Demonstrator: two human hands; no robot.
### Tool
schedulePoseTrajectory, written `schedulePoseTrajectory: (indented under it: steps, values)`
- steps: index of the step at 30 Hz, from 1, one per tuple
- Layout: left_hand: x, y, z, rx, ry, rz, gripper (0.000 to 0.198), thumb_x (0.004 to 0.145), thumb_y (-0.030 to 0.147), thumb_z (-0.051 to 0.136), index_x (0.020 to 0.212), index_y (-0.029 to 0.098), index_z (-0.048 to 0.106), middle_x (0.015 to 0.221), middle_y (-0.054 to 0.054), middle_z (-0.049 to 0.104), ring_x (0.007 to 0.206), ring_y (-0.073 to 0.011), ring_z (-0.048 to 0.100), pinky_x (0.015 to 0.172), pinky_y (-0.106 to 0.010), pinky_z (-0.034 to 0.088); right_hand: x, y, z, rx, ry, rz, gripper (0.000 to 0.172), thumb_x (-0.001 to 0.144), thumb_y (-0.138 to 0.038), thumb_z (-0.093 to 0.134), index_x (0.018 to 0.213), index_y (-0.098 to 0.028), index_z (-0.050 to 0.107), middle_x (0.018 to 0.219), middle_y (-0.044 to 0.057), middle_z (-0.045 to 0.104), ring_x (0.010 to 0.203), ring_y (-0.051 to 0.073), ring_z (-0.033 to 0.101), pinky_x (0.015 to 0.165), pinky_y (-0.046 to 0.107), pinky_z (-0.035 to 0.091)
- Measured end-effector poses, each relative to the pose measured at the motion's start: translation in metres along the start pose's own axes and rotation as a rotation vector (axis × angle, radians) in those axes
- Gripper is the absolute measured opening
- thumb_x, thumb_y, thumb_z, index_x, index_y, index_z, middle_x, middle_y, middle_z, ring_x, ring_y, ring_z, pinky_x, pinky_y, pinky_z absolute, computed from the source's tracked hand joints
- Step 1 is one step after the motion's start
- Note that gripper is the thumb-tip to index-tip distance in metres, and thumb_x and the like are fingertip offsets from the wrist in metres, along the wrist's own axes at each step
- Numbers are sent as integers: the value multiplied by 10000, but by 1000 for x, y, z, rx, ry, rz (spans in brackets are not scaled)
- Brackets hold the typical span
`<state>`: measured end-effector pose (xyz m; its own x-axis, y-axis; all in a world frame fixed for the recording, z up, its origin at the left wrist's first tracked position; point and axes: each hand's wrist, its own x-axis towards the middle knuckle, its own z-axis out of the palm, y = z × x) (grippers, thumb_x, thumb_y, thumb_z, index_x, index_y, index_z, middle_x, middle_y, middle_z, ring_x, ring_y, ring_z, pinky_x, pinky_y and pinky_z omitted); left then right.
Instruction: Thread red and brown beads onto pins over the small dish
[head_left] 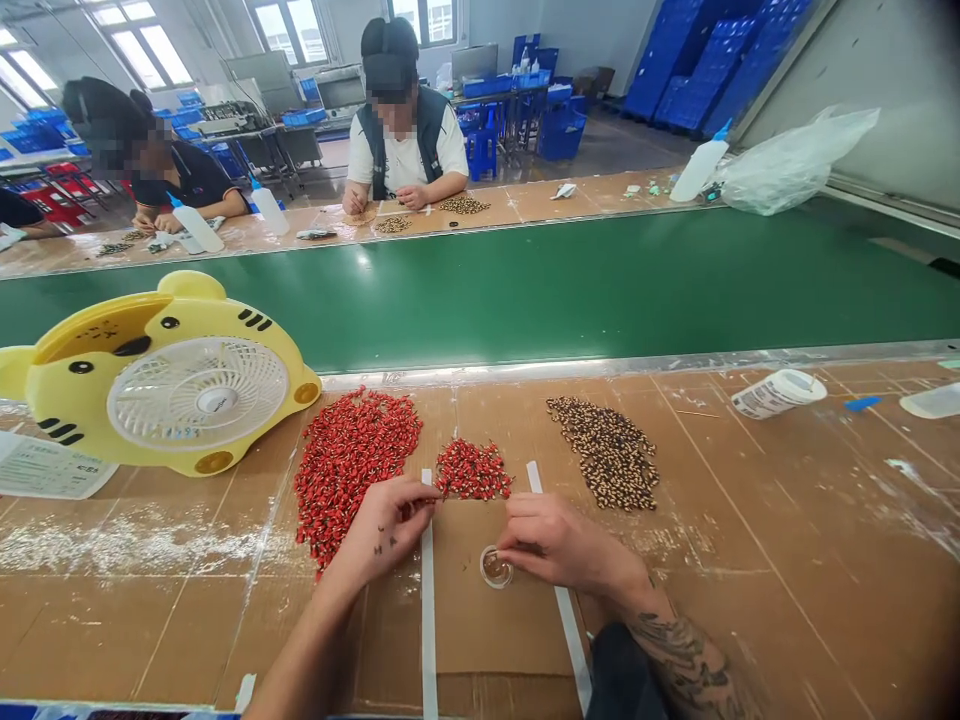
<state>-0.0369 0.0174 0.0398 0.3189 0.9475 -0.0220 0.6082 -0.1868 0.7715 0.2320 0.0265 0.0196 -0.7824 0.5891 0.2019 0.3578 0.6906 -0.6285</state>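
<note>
Your left hand (pixel 397 518) and right hand (pixel 551 540) were apart, their grip too hidden to tell, and there lay the small red pile (pixel 472 470), just beyond, between them, the clear dish (pixel 484 568) by the right!

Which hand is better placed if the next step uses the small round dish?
Probably the right hand: its fingertips appear right at the dish's rim, while the left hand is beside the small red pile.
</note>
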Motion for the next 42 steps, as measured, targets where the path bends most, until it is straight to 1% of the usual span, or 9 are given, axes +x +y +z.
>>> schedulePoseTrajectory:
  steps: [3,7,14,17,20,26,33,39,42]
  values:
    - [-2,2,21,-341,18,-135,94,800,185,629,824,165,718,705,-22,678,627,-147,591,582,-227,421,0,-3,0,13,-53,-21,139,901,-201,644,770,-171,681,704,4,587,669,135,541,609,249,387]
    - [-1,4,45,-697,0,-253,76,718,201,736,762,150,701,635,1,659,583,-124,577,574,-217,422,1,-7,-1,-48,-15,13,150,910,-204,630,771,-166,673,709,11,587,677,144,539,603,258,372]
    - [-5,-9,56,-1009,121,-301,125,612,176,822,690,146,728,811,-56,742,727,-151,644,690,-244,472,2,-7,0,-45,-34,25,189,934,-228,602,763,-170,659,698,6,566,666,142,520,599,259,364]
    - [-6,-13,57,-1024,130,-323,126,604,175,833,669,149,729,774,-45,743,692,-140,639,660,-234,470,1,-8,0,-6,-75,11,180,927,-218,607,759,-171,652,684,-3,554,650,134,510,603,253,363]
    - [-7,-13,58,-999,113,-375,166,614,201,833,758,156,762,732,-40,748,626,-138,632,620,-239,473,1,-8,0,-31,-35,36,203,953,-236,575,778,-169,653,700,12,561,667,144,510,600,260,357]
    - [-7,-12,57,-876,81,-380,98,633,225,803,714,170,802,770,-63,771,713,-183,659,668,-269,487,2,-10,2,-33,-50,9,254,980,-246,517,775,-169,645,701,19,550,668,148,500,593,261,360]
    - [-6,-9,56,-925,40,-412,126,631,203,805,754,174,809,736,-40,768,647,-148,651,637,-238,474,-1,-11,-6,53,-64,30,231,952,-233,546,763,-172,663,684,16,573,653,142,522,585,260,374]
    - [-7,-7,57,-938,6,-406,105,666,183,788,770,173,796,653,-14,751,599,-130,638,607,-218,457,-7,-11,-15,265,280,158,208,921,-287,620,755,-181,687,623,2,573,580,132,516,545,257,372]
    - [-7,-6,57,-915,-9,-393,98,678,185,782,775,173,792,649,-6,742,582,-118,614,581,-206,433,-5,-12,-11,283,374,193,197,909,-286,636,754,-181,695,617,1,558,579,135,519,549,260,380]
